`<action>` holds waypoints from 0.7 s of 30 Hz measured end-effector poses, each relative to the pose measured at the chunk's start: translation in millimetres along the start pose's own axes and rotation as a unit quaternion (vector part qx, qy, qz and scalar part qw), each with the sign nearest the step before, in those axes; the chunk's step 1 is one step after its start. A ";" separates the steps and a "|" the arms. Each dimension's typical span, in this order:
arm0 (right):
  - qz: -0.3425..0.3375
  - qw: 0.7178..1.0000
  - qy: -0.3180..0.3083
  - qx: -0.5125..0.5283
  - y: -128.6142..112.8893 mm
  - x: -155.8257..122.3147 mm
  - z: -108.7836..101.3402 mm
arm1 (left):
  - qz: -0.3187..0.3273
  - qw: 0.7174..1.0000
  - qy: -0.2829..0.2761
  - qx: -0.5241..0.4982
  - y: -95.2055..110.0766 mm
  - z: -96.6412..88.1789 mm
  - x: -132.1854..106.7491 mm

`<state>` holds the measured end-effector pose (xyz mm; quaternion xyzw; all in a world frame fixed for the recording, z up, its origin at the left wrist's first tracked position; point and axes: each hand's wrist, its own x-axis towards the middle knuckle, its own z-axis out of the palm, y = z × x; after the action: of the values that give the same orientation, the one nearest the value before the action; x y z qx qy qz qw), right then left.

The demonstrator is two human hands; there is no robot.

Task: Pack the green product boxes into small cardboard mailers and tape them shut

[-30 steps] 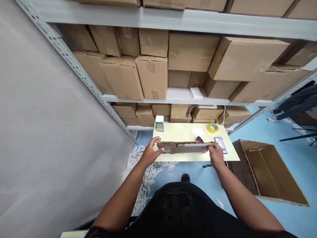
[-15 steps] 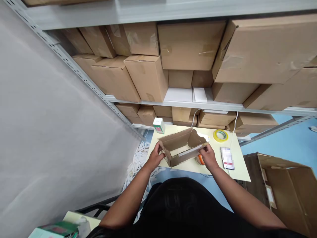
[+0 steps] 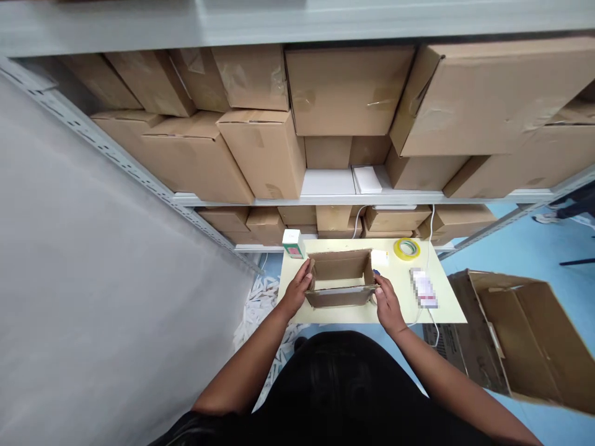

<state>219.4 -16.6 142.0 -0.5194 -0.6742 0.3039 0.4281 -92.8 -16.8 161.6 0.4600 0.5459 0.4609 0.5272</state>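
A small brown cardboard box point(image 3: 339, 297), open at top and bottom so the tabletop shows through it, is held between my two hands over the pale yellow table point(image 3: 446, 303). My left hand point(image 3: 298, 290) grips its left end, fingers on the outside and thumb near the front corner. At the right end, my right hand point(image 3: 387, 303) is closed on the front right corner. Just behind the box's left end stands a small white and green carton point(image 3: 294, 244). A white card or paper point(image 3: 380, 257) lies behind its right end.
A yellow tape roll point(image 3: 406, 249) and a phone point(image 3: 423, 288) with a white cable lie on the table's right side. Shelves full of cardboard boxes point(image 3: 348, 93) rise behind. A large open carton point(image 3: 525, 334) stands on the floor at right; paper scraps point(image 3: 260, 306) cover the floor at left.
The cardboard frame has turned from slanted to nearly square with the table edge. Both hands turned with it, keeping their hold. The orange-marked roll beneath it is now hidden.
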 end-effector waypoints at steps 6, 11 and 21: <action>-0.033 0.994 -0.045 -0.099 -5.9 -19.7 9.0 | 0.025 0.999 -0.032 0.002 -17.0 -15.9 19.0; -0.004 0.986 -0.112 -0.125 6.3 -36.1 16.4 | 0.051 0.996 -0.024 0.065 -40.6 -18.9 18.4; 0.022 0.988 -0.112 -0.109 18.4 -26.9 19.5 | 0.043 0.981 0.003 0.191 -52.9 -21.3 17.3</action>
<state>212.6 -36.7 110.5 -0.5405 -0.7352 0.2944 0.2841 -115.3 -8.2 107.1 0.5737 0.6051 0.3718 0.4081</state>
